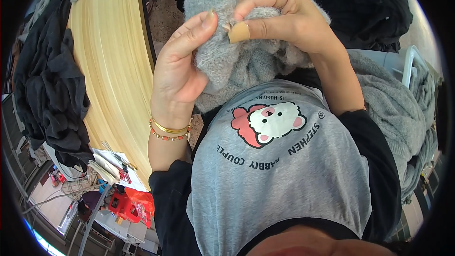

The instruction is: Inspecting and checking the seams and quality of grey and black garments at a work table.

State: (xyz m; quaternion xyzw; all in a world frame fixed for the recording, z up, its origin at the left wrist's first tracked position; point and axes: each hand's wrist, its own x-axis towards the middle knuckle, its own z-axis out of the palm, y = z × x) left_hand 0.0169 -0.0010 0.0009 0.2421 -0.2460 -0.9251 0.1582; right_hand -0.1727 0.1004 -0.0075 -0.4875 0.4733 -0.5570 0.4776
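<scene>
A fuzzy grey knit garment (215,61) is bunched up in front of my chest, held up by both hands. My left hand (182,59) grips its left side, with the thumb upright against the knit and the fingers partly behind it. My right hand (289,23) comes over from the right, its thumb and forefinger pinched together on a bit of the knit near the left thumb. A tan wrap (239,32) covers the tip of the right thumb. Whether something tiny sits in that pinch is too small to tell.
To the left runs a pale wooden table (111,66) with dark cloth (52,80) heaped on its far side. Papers and pens (118,161) lie at its near end, above a red stool (124,207). Grey knits (388,109) fill a light tub (410,64) at right; black cloth (365,7) lies beyond.
</scene>
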